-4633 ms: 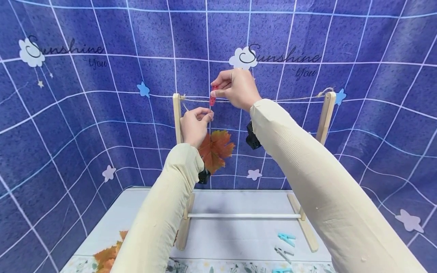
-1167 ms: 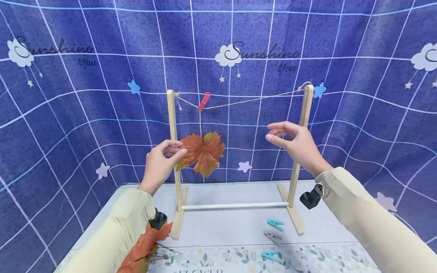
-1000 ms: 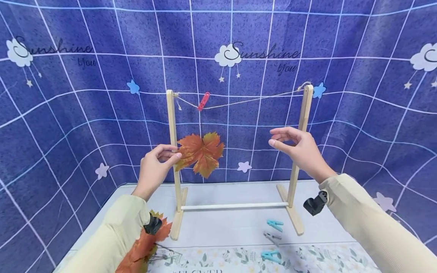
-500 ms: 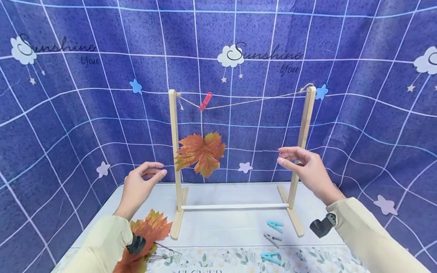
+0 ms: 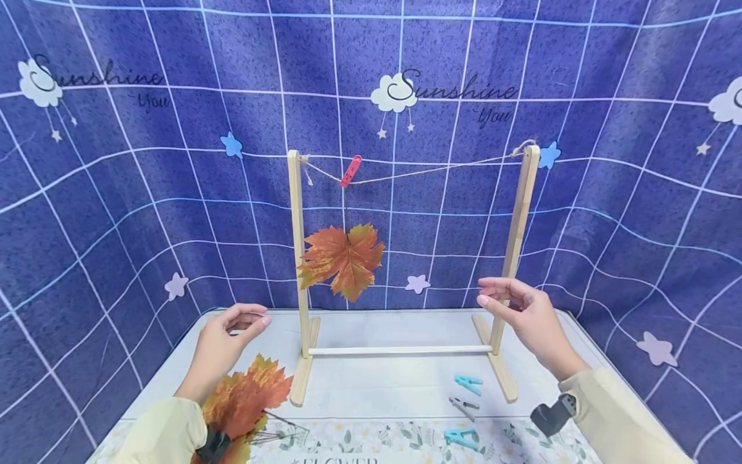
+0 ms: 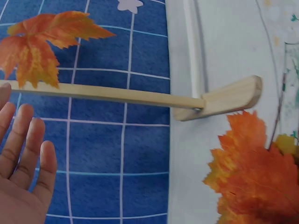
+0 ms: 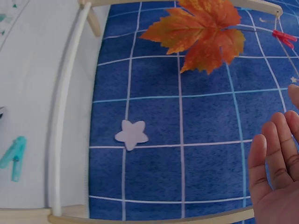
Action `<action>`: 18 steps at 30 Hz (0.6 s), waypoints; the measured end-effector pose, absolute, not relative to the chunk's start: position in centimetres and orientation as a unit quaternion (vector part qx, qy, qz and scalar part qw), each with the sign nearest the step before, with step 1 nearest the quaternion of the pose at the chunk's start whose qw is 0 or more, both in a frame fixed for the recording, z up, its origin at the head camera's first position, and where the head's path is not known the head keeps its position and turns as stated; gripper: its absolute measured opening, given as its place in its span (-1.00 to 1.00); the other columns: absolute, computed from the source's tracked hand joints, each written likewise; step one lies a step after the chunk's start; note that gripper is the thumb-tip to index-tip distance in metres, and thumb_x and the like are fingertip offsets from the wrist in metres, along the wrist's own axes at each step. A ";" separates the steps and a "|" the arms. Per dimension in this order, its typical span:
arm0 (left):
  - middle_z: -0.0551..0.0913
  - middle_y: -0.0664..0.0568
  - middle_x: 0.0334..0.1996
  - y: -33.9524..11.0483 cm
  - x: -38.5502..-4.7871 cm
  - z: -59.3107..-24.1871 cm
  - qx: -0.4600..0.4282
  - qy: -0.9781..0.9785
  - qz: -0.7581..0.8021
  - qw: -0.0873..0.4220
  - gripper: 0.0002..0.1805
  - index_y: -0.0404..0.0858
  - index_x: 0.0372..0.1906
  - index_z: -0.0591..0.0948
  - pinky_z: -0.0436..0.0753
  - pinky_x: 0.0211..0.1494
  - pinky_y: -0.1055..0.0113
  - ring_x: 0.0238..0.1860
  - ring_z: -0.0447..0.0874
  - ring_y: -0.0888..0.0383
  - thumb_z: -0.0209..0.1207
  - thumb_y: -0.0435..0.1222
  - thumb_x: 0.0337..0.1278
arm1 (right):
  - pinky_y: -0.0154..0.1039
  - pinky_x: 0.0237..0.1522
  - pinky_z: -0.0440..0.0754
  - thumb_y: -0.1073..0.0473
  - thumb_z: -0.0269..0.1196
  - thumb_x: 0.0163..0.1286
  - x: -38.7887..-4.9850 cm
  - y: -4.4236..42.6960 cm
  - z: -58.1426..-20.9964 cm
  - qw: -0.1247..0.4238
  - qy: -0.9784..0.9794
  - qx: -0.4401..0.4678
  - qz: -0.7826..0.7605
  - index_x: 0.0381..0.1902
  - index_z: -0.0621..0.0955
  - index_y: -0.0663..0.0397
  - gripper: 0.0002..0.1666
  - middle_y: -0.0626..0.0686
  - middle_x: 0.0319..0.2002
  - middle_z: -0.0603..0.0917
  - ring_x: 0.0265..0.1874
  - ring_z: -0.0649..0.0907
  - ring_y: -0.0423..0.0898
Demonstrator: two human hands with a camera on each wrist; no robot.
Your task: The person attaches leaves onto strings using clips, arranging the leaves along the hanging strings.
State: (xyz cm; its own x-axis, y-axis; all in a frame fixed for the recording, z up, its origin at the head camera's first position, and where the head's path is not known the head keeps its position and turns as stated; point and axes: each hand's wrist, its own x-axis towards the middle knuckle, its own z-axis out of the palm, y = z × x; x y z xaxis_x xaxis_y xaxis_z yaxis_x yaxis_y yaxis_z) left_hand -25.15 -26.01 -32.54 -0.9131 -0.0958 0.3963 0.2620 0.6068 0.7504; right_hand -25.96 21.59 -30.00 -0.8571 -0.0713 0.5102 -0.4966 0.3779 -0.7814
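In the head view, one maple leaf (image 5: 348, 258) is hung from twine (image 5: 406, 175) by a red clothespin (image 5: 351, 171), while spare leaves (image 5: 252, 390) and three clothespins (image 5: 461, 439) are left toward the table's (image 5: 400, 386) near edge, left and right. In the left wrist view, nothing is held by the left hand (image 6: 18, 189), its fingers relaxed; in the right wrist view, nothing is held by the similarly loose right hand (image 7: 280, 189), and the leaf is shown orange-red and jagged.

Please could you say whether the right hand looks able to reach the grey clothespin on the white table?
Probably yes: the right hand holds nothing, and the grey clothespin lies uncovered, with open space above.
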 end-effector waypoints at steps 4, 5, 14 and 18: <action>0.75 0.03 -0.19 -26.6 -24.9 -33.5 -0.047 -0.876 -0.440 0.190 -0.63 -0.21 0.08 0.69 0.54 -0.11 0.49 -0.18 0.61 0.41 0.30 -0.06 0.35 | -0.43 -0.13 0.56 0.17 0.33 0.45 -25.7 21.8 -31.0 0.198 -0.806 0.165 0.534 0.14 0.64 0.24 -0.62 -0.17 -0.20 0.75 -0.16 0.68 -0.28; 0.75 0.03 -0.18 -26.7 -24.9 -33.8 -0.047 -0.877 -0.439 0.187 -0.63 -0.21 0.08 0.69 0.54 -0.10 0.48 -0.18 0.61 0.41 0.30 -0.07 0.34 | -0.44 -0.12 0.57 0.17 0.33 0.45 -25.7 21.9 -31.3 0.199 -0.806 0.163 0.534 0.13 0.64 0.24 -0.62 -0.17 -0.20 0.75 -0.16 0.68 -0.30; 0.76 0.03 -0.19 -27.6 -24.3 -36.4 -0.052 -0.879 -0.447 0.156 -0.68 -0.24 0.06 0.70 0.58 -0.10 0.41 -0.19 0.65 0.36 0.34 -0.16 0.31 | -0.40 -0.16 0.59 0.21 0.35 0.41 -25.1 22.4 -33.3 0.195 -0.809 0.152 0.533 0.10 0.65 0.27 -0.63 -0.10 -0.20 0.75 -0.19 0.67 -0.30; 0.77 0.05 -0.22 -27.9 -24.0 -37.3 -0.063 -0.875 -0.454 0.155 -0.72 -0.25 0.01 0.71 0.59 -0.11 0.41 -0.21 0.66 0.36 0.35 -0.22 0.28 | -0.39 -0.18 0.60 0.23 0.35 0.40 -24.9 22.8 -34.4 0.192 -0.812 0.148 0.531 0.10 0.65 0.28 -0.64 -0.12 -0.20 0.76 -0.20 0.68 -0.31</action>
